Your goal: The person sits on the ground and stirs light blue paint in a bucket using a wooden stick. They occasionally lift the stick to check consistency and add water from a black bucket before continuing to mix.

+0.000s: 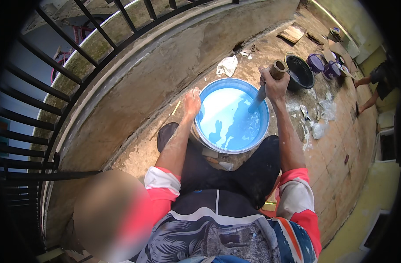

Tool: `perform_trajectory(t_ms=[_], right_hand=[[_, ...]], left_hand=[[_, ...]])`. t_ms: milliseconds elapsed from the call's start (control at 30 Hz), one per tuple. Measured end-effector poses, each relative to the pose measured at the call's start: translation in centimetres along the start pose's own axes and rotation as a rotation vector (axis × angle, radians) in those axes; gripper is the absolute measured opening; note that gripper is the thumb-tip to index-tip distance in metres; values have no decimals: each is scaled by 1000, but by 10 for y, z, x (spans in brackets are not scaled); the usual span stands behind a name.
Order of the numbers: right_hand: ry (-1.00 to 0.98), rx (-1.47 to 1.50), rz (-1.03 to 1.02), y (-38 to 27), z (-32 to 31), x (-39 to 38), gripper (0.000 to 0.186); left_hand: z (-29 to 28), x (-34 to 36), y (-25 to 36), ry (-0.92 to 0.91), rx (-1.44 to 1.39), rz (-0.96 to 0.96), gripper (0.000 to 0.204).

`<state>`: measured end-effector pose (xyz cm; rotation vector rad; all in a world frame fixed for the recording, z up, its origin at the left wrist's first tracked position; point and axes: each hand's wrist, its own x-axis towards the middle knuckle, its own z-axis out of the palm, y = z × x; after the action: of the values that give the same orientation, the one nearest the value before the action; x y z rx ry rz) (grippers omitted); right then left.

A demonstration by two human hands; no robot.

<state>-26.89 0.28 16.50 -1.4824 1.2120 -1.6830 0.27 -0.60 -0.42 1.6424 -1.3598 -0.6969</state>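
A round bucket [230, 150] of pale blue liquid [224, 111] stands between my legs. My left hand [191, 101] is closed on its left rim. In my right hand [275, 85] is an upright, slightly tilted pipe-like stick [257, 101], its lower end in the liquid on the bucket's right side. A flat brush [224, 165] lies just below the bucket, partly hidden by it, and a thin stick [174, 109] lies to its left. A crumpled white cloth [227, 65] is on the ground beyond the bucket.
A concrete wall [143, 65] and black railing [42, 83] border the left. Beyond my right hand are a black tub [309, 83], purple buckets [331, 70], a board [291, 32] and crumpled plastic [319, 130]. Another person's legs [371, 98] show at the far right, near a yellow wall [380, 188].
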Motion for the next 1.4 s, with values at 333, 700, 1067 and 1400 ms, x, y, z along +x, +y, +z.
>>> perform_trajectory(t_ms=[333, 700, 1067, 1400], right_hand=[[144, 206, 54, 58, 70, 16, 16], [-141, 216, 172, 24, 151, -72, 22], [-399, 304, 357, -35, 31, -119, 20], [-57, -95, 84, 23, -6, -59, 21]], left_hand=[[-1, 1, 3, -42, -47, -53, 43], [-4, -1, 10, -66, 48, -119, 40], [-4, -4, 11, -14, 1, -33, 43], [-6, -6, 12, -14, -11, -1, 44]])
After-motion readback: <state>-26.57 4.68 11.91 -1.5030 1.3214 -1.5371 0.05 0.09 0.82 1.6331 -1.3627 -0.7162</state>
